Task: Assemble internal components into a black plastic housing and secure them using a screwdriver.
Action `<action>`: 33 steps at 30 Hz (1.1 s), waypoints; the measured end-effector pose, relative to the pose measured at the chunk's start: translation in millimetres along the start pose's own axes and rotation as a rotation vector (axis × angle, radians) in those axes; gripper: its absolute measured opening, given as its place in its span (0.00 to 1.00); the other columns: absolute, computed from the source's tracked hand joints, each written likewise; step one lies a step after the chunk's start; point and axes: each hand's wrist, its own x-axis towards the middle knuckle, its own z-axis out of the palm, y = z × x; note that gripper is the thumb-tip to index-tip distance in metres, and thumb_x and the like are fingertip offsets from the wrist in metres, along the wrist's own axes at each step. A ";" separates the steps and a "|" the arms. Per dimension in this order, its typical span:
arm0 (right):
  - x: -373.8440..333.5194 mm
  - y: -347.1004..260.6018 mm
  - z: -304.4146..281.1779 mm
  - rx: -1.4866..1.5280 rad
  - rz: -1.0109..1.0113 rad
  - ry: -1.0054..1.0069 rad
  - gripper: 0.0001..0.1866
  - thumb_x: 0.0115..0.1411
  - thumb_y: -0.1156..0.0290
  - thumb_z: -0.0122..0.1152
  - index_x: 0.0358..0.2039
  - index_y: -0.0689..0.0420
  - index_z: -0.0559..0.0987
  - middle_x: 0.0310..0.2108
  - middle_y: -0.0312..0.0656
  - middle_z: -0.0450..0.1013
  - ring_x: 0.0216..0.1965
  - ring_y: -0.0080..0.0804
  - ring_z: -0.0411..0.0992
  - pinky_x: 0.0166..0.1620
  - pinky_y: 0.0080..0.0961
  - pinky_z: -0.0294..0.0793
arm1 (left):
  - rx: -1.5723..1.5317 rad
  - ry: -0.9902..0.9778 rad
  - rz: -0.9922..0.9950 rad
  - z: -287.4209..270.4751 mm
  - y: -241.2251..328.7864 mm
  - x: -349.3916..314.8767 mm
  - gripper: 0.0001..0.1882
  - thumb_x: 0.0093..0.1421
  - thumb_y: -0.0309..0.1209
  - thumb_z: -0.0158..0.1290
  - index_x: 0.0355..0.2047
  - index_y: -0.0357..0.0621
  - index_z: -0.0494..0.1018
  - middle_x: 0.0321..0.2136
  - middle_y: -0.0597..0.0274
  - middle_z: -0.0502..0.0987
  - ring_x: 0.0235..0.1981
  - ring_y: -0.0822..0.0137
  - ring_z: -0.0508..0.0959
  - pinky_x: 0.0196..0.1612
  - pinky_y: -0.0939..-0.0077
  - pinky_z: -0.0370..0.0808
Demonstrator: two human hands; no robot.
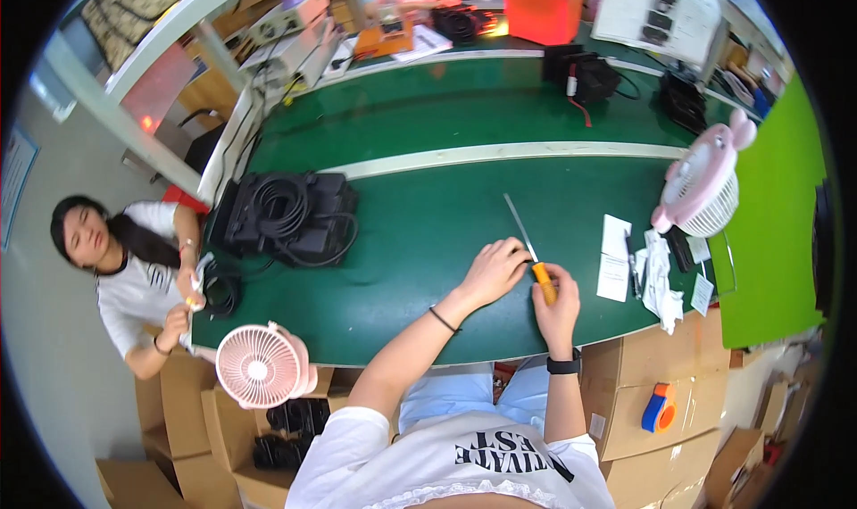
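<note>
My right hand (560, 306) is closed around the orange-yellow handle of a screwdriver (544, 282). Its long metal shaft slants up and to the left over the green tabletop (420, 232). Beside the handle end of the shaft is my left hand (496, 270), fingers bent and drawn together. A small dark bit shows under those fingertips, too hidden to name. White paper slips (614, 257), a pen (636, 273) and a crumpled white tissue (659, 281) lie to the right of my hands.
A black device with coiled cable (290, 215) sits left on the table. Pink fans stand at the right (703, 183) and front left (261, 366). At the left, a co-worker (134, 273) handles something small. Cardboard boxes (656, 375) flank me; black items (589, 72) stand farther back.
</note>
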 end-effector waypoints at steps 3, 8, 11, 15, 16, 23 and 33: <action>1.0 1.4 3.5 0.012 -0.021 0.027 0.20 0.54 0.76 0.67 0.49 0.57 0.77 0.42 0.45 0.77 0.41 0.44 0.74 0.46 0.37 0.75 | 0.029 -0.002 0.010 -1.4 0.9 0.0 0.12 0.60 0.28 0.58 0.44 0.46 0.78 0.41 0.60 0.74 0.43 0.56 0.76 0.45 0.62 0.73; 2.2 6.1 4.1 0.159 0.013 0.069 0.21 0.57 0.76 0.66 0.51 0.61 0.73 0.41 0.50 0.78 0.41 0.42 0.79 0.46 0.34 0.79 | -0.012 -0.053 0.046 -9.0 12.1 5.8 0.25 0.61 0.28 0.57 0.60 0.49 0.70 0.47 0.56 0.74 0.46 0.52 0.77 0.47 0.59 0.74; 1.1 5.1 2.3 0.195 0.011 0.066 0.21 0.57 0.76 0.66 0.51 0.61 0.73 0.41 0.50 0.79 0.41 0.44 0.80 0.44 0.35 0.79 | -0.062 -0.052 0.077 -7.1 11.8 4.4 0.26 0.61 0.28 0.57 0.60 0.48 0.69 0.49 0.54 0.73 0.46 0.48 0.77 0.48 0.58 0.76; 0.0 4.1 2.1 0.175 0.023 0.058 0.20 0.58 0.75 0.66 0.50 0.59 0.73 0.40 0.50 0.79 0.40 0.45 0.80 0.43 0.36 0.79 | -0.044 -0.078 0.064 -7.8 11.8 2.9 0.27 0.61 0.28 0.58 0.61 0.47 0.68 0.51 0.53 0.72 0.47 0.50 0.77 0.48 0.59 0.76; -0.5 4.3 2.0 0.182 0.031 0.061 0.20 0.58 0.74 0.66 0.51 0.59 0.72 0.39 0.50 0.80 0.39 0.45 0.80 0.43 0.36 0.79 | -0.025 -0.086 0.053 -8.7 13.4 3.0 0.28 0.61 0.29 0.57 0.62 0.46 0.67 0.51 0.53 0.72 0.49 0.52 0.77 0.48 0.60 0.76; -0.6 4.1 0.7 0.190 0.050 0.059 0.21 0.60 0.72 0.65 0.53 0.57 0.71 0.37 0.50 0.80 0.37 0.47 0.80 0.40 0.37 0.79 | -0.036 -0.102 0.059 -12.4 17.0 4.6 0.30 0.61 0.28 0.58 0.64 0.48 0.65 0.52 0.53 0.72 0.48 0.51 0.78 0.48 0.59 0.76; 1.3 7.7 3.6 0.043 -0.009 0.034 0.15 0.58 0.71 0.65 0.45 0.59 0.77 0.31 0.52 0.78 0.34 0.53 0.77 0.37 0.44 0.77 | -0.119 -0.028 0.115 -5.2 12.5 3.4 0.27 0.60 0.25 0.58 0.60 0.48 0.67 0.38 0.59 0.79 0.27 0.56 0.80 0.31 0.64 0.78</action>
